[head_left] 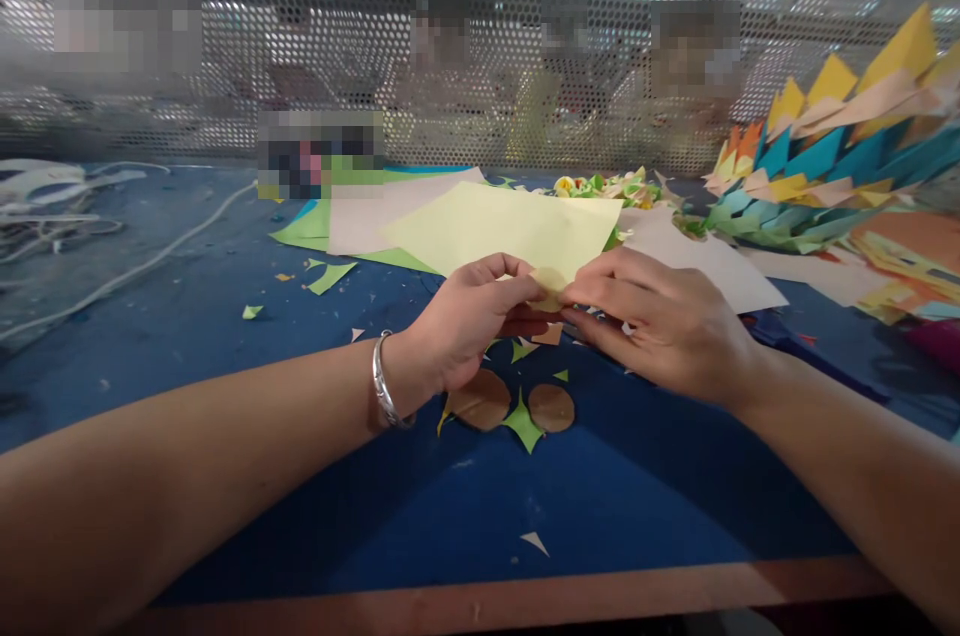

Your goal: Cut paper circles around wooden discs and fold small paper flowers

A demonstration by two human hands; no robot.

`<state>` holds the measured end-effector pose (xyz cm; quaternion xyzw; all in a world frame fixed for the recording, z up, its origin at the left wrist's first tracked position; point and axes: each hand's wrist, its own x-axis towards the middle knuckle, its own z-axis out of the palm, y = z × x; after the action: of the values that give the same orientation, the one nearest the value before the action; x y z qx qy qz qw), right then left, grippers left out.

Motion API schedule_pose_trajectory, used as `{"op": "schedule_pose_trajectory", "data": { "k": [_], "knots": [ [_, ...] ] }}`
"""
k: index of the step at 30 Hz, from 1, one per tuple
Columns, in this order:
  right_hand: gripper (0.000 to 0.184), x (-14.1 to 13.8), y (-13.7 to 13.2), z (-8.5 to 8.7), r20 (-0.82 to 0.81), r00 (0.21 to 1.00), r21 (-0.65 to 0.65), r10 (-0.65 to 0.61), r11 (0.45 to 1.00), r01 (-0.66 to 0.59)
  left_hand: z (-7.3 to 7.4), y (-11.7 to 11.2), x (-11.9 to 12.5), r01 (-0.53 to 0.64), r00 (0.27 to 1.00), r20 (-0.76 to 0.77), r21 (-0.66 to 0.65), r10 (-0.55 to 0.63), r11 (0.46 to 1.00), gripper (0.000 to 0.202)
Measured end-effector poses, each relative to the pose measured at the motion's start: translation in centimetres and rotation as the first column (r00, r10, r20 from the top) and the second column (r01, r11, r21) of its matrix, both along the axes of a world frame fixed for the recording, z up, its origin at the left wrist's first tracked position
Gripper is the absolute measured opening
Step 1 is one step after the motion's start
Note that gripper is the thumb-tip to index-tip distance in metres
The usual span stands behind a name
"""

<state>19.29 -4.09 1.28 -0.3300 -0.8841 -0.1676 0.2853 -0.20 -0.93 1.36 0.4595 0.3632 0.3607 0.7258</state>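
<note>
Between the fingertips of both hands is a small rounded piece of pale yellow paper (549, 286). My left hand (480, 311), with a silver bangle (384, 386) at the wrist, pinches its left side. On its right edge, my right hand (660, 321) closes thumb and fingers. Just below lie two brown paper circles, a larger one (481, 401) and a smaller one (552, 407), with a green scrap (524, 424) between them. Beyond the hands a pale yellow sheet (510, 226) rests over a pinkish-white sheet (397, 206) and green paper.
Folded-paper pieces with yellow, blue and green points (832, 146) are stacked at the right. A white cord (150, 251) crosses the blue tabletop (300, 506) at left. A perforated metal screen (487, 96) closes off the back, with people behind it. Paper curls (607, 188) lie near it.
</note>
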Motion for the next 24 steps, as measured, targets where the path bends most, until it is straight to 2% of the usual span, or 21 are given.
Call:
{"op": "schedule_pose_trajectory", "data": {
  "k": [5, 9, 15, 18, 21, 24],
  "knots": [
    [0.016, 0.1, -0.3, 0.0, 0.043, 0.997, 0.011, -0.067, 0.998, 0.067, 0.1, -0.1, 0.1, 0.051, 0.996, 0.079, -0.072, -0.046, 0.996, 0.013],
    [0.015, -0.2, -0.4, 0.3, -0.097, 0.993, -0.129, -0.063, 0.990, 0.051, -0.1, 0.1, 0.2, 0.103, 0.990, 0.098, -0.048, -0.098, 0.993, 0.015],
    [0.007, -0.5, -0.1, 0.4, -0.313, 0.944, -0.319, -0.100, 0.948, -0.006, -0.3, 0.2, 0.3, 0.036, 0.997, 0.068, 0.117, -0.045, 0.992, 0.013],
    [0.011, -0.4, 0.0, 0.2, -0.386, 0.912, -0.376, -0.142, 0.927, -0.014, -0.4, 0.2, 0.1, 0.055, 0.997, 0.040, 0.205, -0.065, 0.977, 0.009],
    [0.012, -0.5, 0.0, 0.1, -0.428, 0.882, -0.434, -0.196, 0.901, -0.011, -0.7, 0.1, 0.0, 0.098, 0.995, -0.015, 0.300, -0.098, 0.949, 0.018],
    [0.011, -0.7, 0.0, 0.1, -0.473, 0.849, -0.464, -0.234, 0.885, -0.014, -1.0, 0.0, -0.1, 0.096, 0.995, -0.049, 0.373, -0.083, 0.923, 0.024]
  ]
}}
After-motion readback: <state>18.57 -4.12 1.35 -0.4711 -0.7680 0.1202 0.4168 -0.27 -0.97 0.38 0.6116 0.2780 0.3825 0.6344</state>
